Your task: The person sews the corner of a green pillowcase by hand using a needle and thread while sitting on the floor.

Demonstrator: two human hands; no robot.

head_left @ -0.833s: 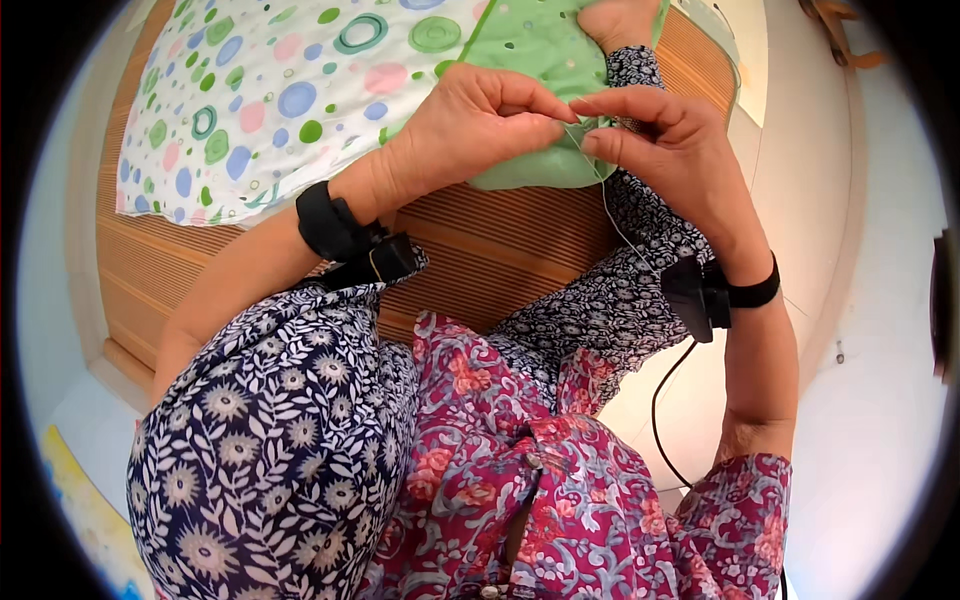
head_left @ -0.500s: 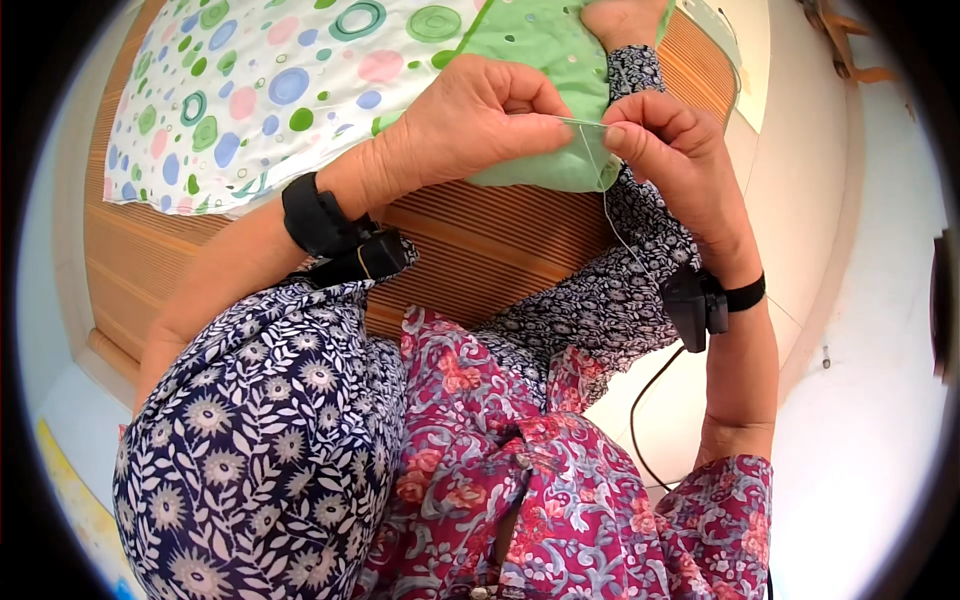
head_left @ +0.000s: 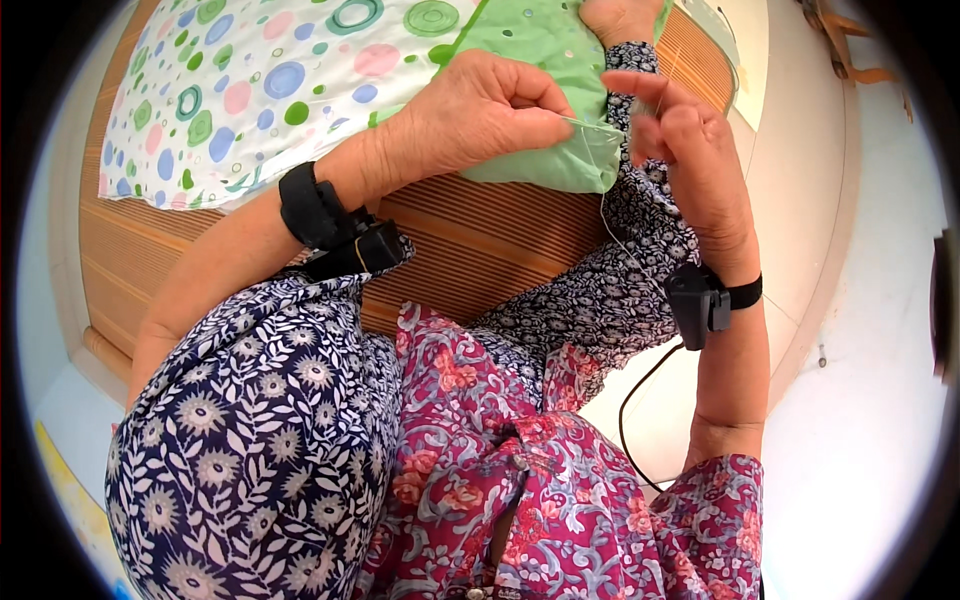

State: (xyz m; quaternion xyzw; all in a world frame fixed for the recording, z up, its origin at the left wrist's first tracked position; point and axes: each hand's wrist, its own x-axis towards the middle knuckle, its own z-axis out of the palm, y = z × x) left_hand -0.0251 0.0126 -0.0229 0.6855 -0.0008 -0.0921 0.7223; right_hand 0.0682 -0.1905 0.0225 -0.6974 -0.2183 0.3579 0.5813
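My left hand [head_left: 500, 105] is closed, with thumb and index finger pinched on a thin pale thread [head_left: 604, 215]. A short stretch of it runs from that pinch toward my right hand [head_left: 690, 140], and a longer strand hangs down over my patterned trouser leg. The index finger of my right hand is stretched out and its other fingers are bent. Motion smears its fingertips, so what they hold, if anything, is unclear. A fine line shows above that index finger. Beneath both hands lies the green part [head_left: 545, 165] of a dotted cloth.
The white dotted cloth [head_left: 270, 95] spreads over a brown striped mat [head_left: 480, 235]. My bare foot [head_left: 620, 18] is at the far edge. Black devices are strapped to my left wrist [head_left: 318, 215] and right wrist [head_left: 700, 300]; a black cable [head_left: 625, 420] hangs from the right one.
My right hand has opened out of its pinch beside the left fingertips, its index finger now stretched and blurred. My left hand keeps its pinch in nearly the same place.
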